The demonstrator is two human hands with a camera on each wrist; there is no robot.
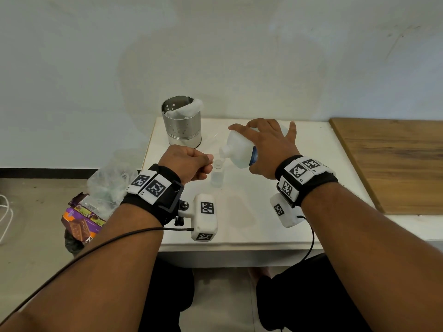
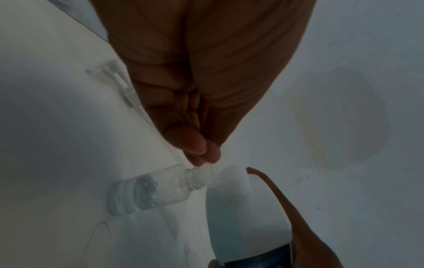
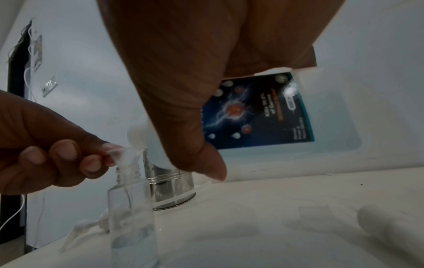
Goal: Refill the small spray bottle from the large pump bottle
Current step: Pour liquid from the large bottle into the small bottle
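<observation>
A small clear spray bottle (image 1: 217,174) stands upright and uncapped on the white table (image 1: 239,224), with some clear liquid in its lower part (image 3: 134,241). My left hand (image 1: 209,161) pinches a small clear funnel (image 3: 125,156) seated in the bottle's neck (image 2: 191,179). My right hand (image 1: 260,140) grips the large white bottle (image 1: 239,149) with the blue label (image 3: 259,112). It is tilted left with its open mouth over the funnel (image 2: 207,172). A thin stream runs down inside the small bottle.
A perforated steel canister (image 1: 181,121) with white wadding stands behind the bottles. The white pump head (image 3: 87,224) lies on the table near the small bottle. A blurred white rounded object (image 3: 390,228) lies to the right. A wooden board (image 1: 393,164) covers the table's right side. Bags sit on the floor (image 1: 81,219).
</observation>
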